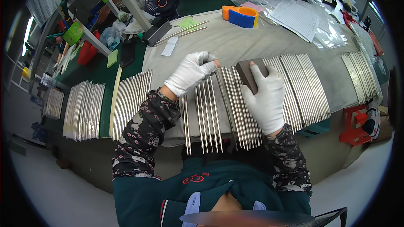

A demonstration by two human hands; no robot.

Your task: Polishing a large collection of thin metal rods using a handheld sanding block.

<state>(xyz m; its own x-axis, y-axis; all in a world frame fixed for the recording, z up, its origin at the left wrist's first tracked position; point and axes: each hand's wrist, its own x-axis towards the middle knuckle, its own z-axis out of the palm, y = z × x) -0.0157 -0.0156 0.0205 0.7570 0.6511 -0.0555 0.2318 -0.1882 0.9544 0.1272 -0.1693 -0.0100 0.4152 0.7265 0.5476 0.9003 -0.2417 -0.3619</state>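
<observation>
My left hand (pixel 191 73), in a white glove with bare fingertips, is closed in a pinch at the upper end of a darker thin strip (pixel 227 109) among the rods. What lies between its fingertips is hidden. With the thumb on one side and fingers over the top, my gloved right hand (pixel 267 96) grips a dark grey-brown block (pixel 246 75). This block rests at the upper part of a row of slim silvery metal rods (pixel 240 120). Below my left hand lie a smaller group of rods (pixel 208 117) and a narrow pair of rods (pixel 186 122).
More rods (pixel 305 90) lie to the right, others (pixel 132 101) at left, and a bundle (pixel 360 77) at far right. An orange and blue tape dispenser (pixel 240 16), a black fan (pixel 161 2) and papers (pixel 292 17) stand farther back. A red stool (pixel 355 124) is beyond the table's right edge.
</observation>
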